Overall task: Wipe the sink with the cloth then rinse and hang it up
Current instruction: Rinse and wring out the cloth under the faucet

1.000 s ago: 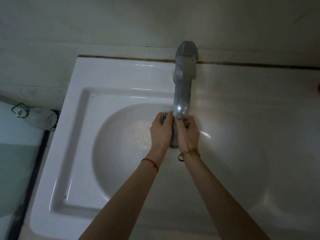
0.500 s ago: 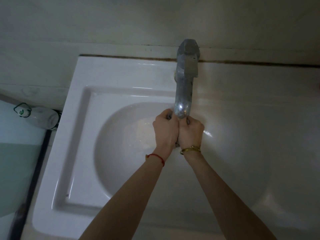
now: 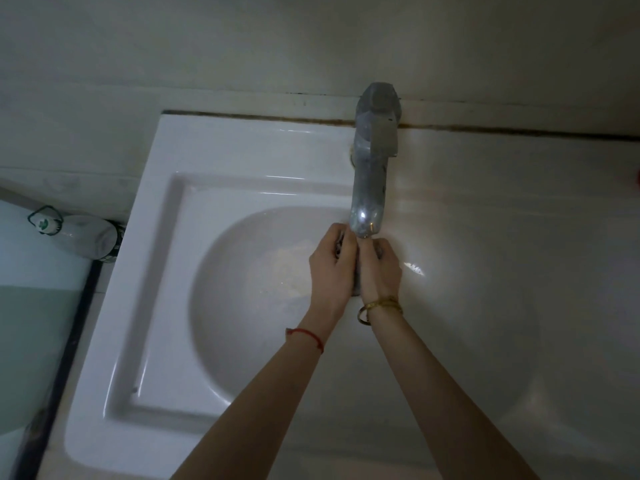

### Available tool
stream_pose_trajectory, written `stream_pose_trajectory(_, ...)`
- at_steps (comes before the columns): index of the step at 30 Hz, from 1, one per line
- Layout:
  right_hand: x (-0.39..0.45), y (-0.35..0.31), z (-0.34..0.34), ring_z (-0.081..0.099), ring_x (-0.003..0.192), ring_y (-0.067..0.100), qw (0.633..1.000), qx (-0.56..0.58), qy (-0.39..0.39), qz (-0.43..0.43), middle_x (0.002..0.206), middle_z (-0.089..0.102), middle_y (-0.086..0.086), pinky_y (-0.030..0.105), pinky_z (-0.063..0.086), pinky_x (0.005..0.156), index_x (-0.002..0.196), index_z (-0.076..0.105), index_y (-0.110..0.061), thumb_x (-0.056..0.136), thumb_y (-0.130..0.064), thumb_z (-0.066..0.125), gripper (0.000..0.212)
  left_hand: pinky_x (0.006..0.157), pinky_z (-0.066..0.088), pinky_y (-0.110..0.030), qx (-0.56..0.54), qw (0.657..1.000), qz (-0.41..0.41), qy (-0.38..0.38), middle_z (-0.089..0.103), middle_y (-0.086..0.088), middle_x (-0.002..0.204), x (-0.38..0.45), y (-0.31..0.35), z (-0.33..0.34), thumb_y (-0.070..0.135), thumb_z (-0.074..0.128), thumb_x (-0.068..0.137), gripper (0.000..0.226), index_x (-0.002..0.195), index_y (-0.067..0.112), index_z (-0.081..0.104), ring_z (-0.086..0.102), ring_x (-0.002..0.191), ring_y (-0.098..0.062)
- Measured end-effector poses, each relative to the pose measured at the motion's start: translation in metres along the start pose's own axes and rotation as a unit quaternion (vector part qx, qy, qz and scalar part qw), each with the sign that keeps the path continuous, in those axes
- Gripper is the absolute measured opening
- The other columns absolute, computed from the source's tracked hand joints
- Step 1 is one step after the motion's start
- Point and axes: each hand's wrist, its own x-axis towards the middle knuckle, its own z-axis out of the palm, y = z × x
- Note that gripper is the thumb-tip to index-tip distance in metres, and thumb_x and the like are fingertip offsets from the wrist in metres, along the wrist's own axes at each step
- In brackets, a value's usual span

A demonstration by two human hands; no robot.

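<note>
A white sink [image 3: 166, 258] with a round basin fills the view. A metal faucet [image 3: 372, 161] reaches out from the back wall over the basin. Just under its spout, my left hand [image 3: 330, 268] and my right hand [image 3: 379, 266] are pressed side by side, both clenched on a small grey cloth [image 3: 356, 287]. Only slivers of the cloth show between and above the fingers; the rest is hidden in my fists. I cannot tell whether water is running.
A white bottle [image 3: 74, 233] with a green-marked cap lies on its side left of the sink, on a ledge. Below it is a pale surface behind a dark frame [image 3: 69, 323]. The tiled wall runs along the back.
My hands have kept their grip on the cloth under the spout, squeezing together then shifting slightly; the view has drifted a little.
</note>
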Motion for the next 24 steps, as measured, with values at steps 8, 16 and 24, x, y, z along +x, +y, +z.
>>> stream_pose_trajectory(8, 0.001, -0.003, 0.007, 0.047, 0.045, 0.011, 0.995, -0.036, 0.033, -0.086, 0.049, 0.055, 0.003, 0.024, 0.036, 0.048, 0.048, 0.051, -0.015, 0.094, -0.034, 0.052, 0.049, 0.049, 0.036, -0.018, 0.051, 0.998, -0.005, 0.036, 0.046, 0.005, 0.053, 0.010, 0.001, 0.001, 0.028, 0.056, 0.098, 0.039, 0.066, 0.008, 0.049, 0.039, 0.048, -0.001)
stream_pose_trajectory(16, 0.002, 0.008, 0.003, 0.034, 0.038, 0.006, 0.964, -0.063, 0.086, -0.244, 0.041, 0.036, -0.012, 0.023, 0.025, 0.045, 0.047, 0.033, -0.031, 0.093, -0.021, 0.052, 0.051, 0.059, 0.043, -0.025, -0.045, 0.970, -0.238, -0.034, 0.056, -0.004, 0.064, 0.022, 0.008, 0.002, 0.011, 0.055, 0.092, 0.030, 0.062, 0.012, 0.055, 0.050, 0.061, -0.015)
stream_pose_trajectory(24, 0.012, 0.001, -0.010, 0.056, 0.073, 0.013, 1.000, 0.017, -0.018, 0.005, 0.079, 0.057, -0.004, 0.023, 0.042, 0.059, 0.084, 0.051, -0.016, 0.087, -0.043, 0.062, 0.029, 0.083, 0.055, -0.027, -0.052, 0.993, -0.051, -0.094, 0.065, 0.000, 0.096, 0.007, -0.001, -0.010, 0.023, 0.047, 0.103, 0.010, 0.105, 0.018, 0.056, 0.064, 0.090, -0.012)
